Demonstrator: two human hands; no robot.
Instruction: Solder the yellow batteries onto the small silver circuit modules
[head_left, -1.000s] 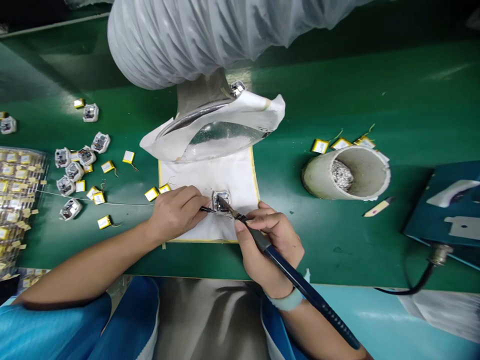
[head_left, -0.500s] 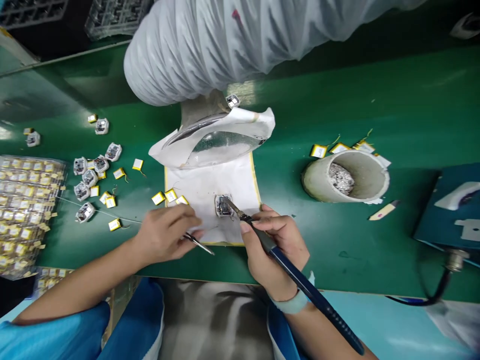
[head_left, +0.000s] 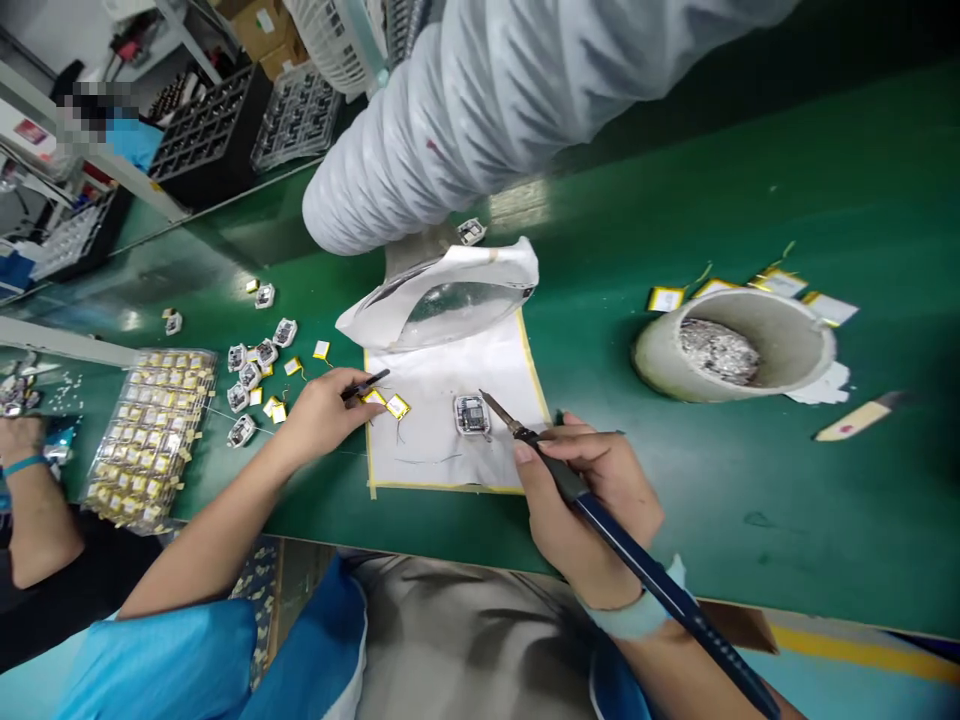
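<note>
My right hand [head_left: 600,490] is closed around a soldering iron [head_left: 637,560], its tip beside the upper right corner of a small white-framed circuit board [head_left: 472,415]. The board lies on a white sheet [head_left: 420,465] edged with yellow tape. My left hand [head_left: 328,408] is closed on dark tweezers [head_left: 366,384], over the sheet's left edge. Just under its fingertips is a small yellow-edged battery [head_left: 373,398]; whether they touch it I cannot tell. Another battery [head_left: 397,405] with thin wires lies to the right of it. A thin loose wire [head_left: 427,460] rests below.
A fume hose [head_left: 465,130] with a clear hood [head_left: 457,312] hangs behind the sheet. Right of it lie a pot of metallic shavings [head_left: 652,365] and a craft knife [head_left: 855,418]. Several boards [head_left: 249,375] and a battery tray [head_left: 150,440] are at left, beside another person's arm [head_left: 37,510].
The view has swung left, showing more of the bench. My left hand has moved with the tweezers up to the batteries. The iron's tip has come off the board to its upper right.
</note>
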